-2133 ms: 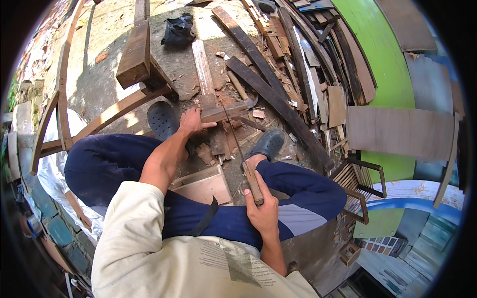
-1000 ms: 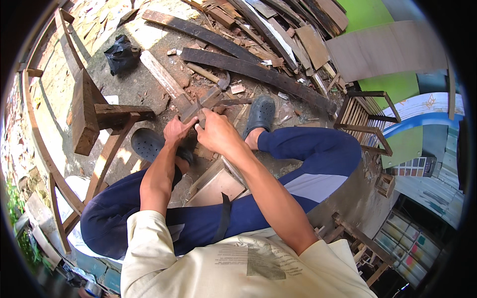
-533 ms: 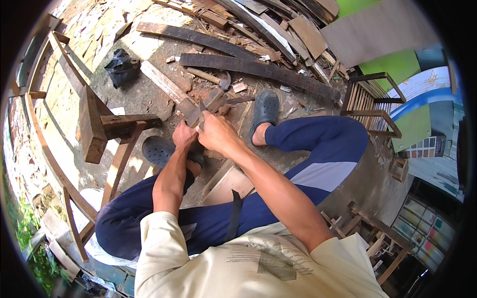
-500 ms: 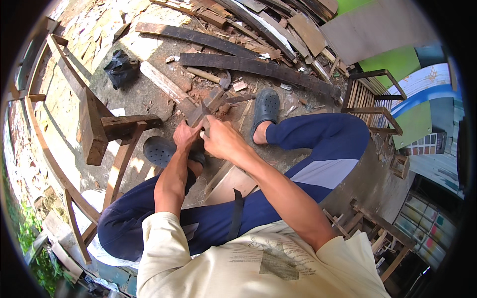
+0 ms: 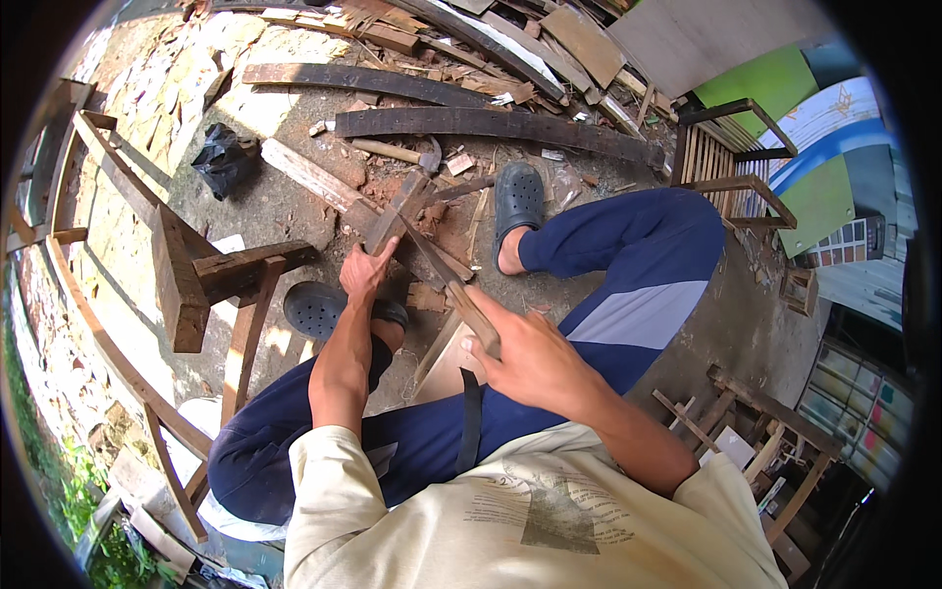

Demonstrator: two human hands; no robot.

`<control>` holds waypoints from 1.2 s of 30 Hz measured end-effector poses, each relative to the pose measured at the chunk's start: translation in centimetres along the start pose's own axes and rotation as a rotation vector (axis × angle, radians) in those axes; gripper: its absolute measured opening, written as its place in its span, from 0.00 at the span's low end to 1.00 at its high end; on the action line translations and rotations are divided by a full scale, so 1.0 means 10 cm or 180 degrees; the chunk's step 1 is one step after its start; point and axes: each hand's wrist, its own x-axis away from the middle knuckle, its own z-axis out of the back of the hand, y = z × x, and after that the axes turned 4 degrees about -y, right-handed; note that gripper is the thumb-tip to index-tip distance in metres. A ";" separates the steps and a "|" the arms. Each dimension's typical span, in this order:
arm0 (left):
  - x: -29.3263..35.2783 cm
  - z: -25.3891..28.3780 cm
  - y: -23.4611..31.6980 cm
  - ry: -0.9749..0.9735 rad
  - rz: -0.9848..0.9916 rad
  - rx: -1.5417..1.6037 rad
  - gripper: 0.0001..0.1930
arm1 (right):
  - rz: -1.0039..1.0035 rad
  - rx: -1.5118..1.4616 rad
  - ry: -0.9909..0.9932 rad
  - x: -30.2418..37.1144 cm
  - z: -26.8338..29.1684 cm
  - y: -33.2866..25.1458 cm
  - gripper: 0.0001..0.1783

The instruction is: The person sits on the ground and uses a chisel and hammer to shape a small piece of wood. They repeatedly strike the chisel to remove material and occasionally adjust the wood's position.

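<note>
- Squared brown timber block [image 5: 397, 208]: lies crosswise on a weathered, white-streaked wooden plank [image 5: 306, 175], well in from plank's far-L end; can't tell if the part of the plank past the block is the same piece. Plank rests on rough grey ground [image 5: 751, 319].
- L hand [image 5: 364, 270]: narrow, holding block's near end, thumb along top nr the R edge, fingers over the L side.
- R hand [image 5: 530, 355]: wrapped round the brown wooden handle of a handsaw w/ dark, tapered metal blade [image 5: 457, 294]; blade slants up-L, tip just beside block's R edge. Contact unclear; teeth too small to see.
- Step in hand, as I judge it: sawing the block, L bracing, R working the tool. Saw looks drawn well back, prob. at the near end of a stroke. Cut depth: can't tell.
- Next move calls for: L keeping firm downward pressure so block doesn't twist on plank; R lining blade up w/ the cut, then an even push. L thumb sits nr the blade tip, so watch that.
- Nearby: wooden-handled claw hammer w/ grey metal head [image 5: 392, 150] on ground beyond plank, clear of both hands.
</note>
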 end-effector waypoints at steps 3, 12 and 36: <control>-0.02 0.04 -0.01 -0.0026 0.0026 0.0006 0.54 | -0.0289 0.0228 -0.0187 0.66 0.26 -0.13 0.35; -0.17 -0.21 -0.02 0.1431 -0.0754 0.0433 0.48 | -0.0575 -0.0204 0.0428 0.89 0.27 0.39 0.34; 0.46 -0.35 0.22 0.0405 -0.1615 -0.1207 0.31 | 0.0668 -0.0430 0.0872 0.63 0.83 0.82 0.30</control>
